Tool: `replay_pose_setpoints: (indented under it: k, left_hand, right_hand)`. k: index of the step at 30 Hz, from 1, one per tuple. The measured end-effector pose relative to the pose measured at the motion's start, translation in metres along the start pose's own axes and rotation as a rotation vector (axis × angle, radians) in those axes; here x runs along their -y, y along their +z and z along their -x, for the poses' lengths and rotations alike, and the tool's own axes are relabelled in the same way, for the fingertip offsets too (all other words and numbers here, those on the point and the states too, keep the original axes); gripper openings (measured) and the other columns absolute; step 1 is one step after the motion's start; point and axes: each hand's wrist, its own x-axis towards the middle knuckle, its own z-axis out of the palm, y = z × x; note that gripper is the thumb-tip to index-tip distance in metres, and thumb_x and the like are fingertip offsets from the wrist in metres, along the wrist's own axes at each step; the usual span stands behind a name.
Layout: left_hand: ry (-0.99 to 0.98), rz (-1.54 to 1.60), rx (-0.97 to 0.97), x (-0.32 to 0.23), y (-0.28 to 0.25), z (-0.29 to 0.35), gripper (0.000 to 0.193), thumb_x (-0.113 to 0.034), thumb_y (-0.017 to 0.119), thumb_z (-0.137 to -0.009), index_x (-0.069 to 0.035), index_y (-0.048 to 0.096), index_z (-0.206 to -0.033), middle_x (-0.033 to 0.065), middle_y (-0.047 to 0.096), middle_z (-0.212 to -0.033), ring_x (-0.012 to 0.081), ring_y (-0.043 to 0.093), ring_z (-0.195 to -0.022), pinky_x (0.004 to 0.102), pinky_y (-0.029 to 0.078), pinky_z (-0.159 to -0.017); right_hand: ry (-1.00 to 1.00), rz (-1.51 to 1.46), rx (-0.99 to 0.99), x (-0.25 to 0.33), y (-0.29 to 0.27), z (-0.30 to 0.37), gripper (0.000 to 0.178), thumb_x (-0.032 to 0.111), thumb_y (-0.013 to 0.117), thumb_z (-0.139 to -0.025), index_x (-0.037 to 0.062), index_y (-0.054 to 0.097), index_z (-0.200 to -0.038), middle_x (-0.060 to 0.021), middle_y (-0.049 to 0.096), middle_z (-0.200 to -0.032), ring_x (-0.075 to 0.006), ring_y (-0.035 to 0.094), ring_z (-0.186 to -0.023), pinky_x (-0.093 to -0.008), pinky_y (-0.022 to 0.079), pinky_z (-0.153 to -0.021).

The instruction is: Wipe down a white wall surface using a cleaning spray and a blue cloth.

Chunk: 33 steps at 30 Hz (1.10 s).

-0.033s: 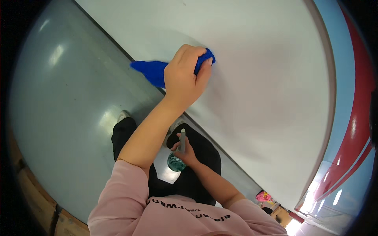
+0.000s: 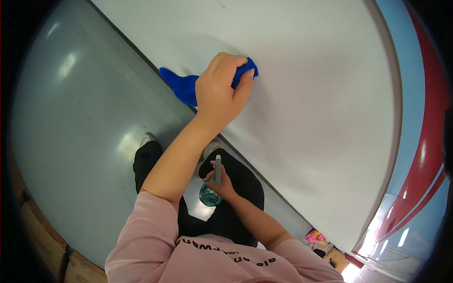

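My left hand (image 2: pixel 219 87) is closed around a bunched blue cloth (image 2: pixel 183 87) at a broad white panel (image 2: pixel 311 104). One end of the cloth pokes out between thumb and fingers; the other trails to the left, over the panel's dark-edged border. Lower down, in front of my dark trousers, my right hand (image 2: pixel 223 183) grips what looks like a spray bottle (image 2: pixel 210 195). Its body is see-through teal and its top is grey with a pale tip. My fingers partly hide the bottle's neck.
Grey shiny floor (image 2: pixel 89 137) lies to the left of the panel, with cardboard boxes (image 2: pixel 42 231) at the lower left. A blue and red glossy surface (image 2: pixel 420 141) borders the panel on the right. Near its lower corner is a pink item (image 2: pixel 314 236) among small things.
The trailing end of the blue cloth has curled upward and drawn slightly to the right. My left hand has shifted very slightly left. My right hand still holds the bottle.
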Motion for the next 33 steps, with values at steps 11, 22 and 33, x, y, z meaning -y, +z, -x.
replay_pose_setpoints:
  k: [11,22,33]
  left_hand:
    - [0.016,0.137,-0.024,-0.004,-0.007,-0.022,0.009,-0.007,0.06,-0.076,-0.001,0.056,-0.082,0.0081,0.055,-0.072,0.0174,0.052,-0.065,0.0262,0.043,-0.061]
    - [0.088,-0.09,-0.263,0.018,-0.015,-0.049,0.014,-0.004,0.061,-0.071,-0.005,0.055,-0.083,0.0064,0.055,-0.073,0.0232,0.054,-0.06,0.0277,0.042,-0.051]
    - [0.057,-0.11,-0.206,0.009,-0.009,-0.029,0.015,-0.005,0.061,-0.069,-0.008,0.054,-0.082,0.0078,0.054,-0.075,0.0256,0.053,-0.061,0.0316,0.043,-0.052]
  right_hand:
    - [0.027,0.011,0.022,0.008,0.007,-0.004,0.076,-0.006,0.059,-0.063,0.0111,0.023,-0.128,-0.0066,0.052,-0.083,-0.0181,0.055,-0.083,-0.0333,0.043,-0.079]
    - [0.066,-0.048,0.037,0.025,0.017,-0.011,0.073,-0.005,0.057,-0.064,0.0106,0.024,-0.128,-0.0062,0.051,-0.083,-0.0176,0.055,-0.085,-0.0333,0.042,-0.08]
    - [0.146,0.007,0.005,0.012,0.01,-0.007,0.074,-0.006,0.059,-0.064,0.0106,0.024,-0.127,-0.0071,0.05,-0.085,-0.0187,0.054,-0.085,-0.0338,0.042,-0.08]
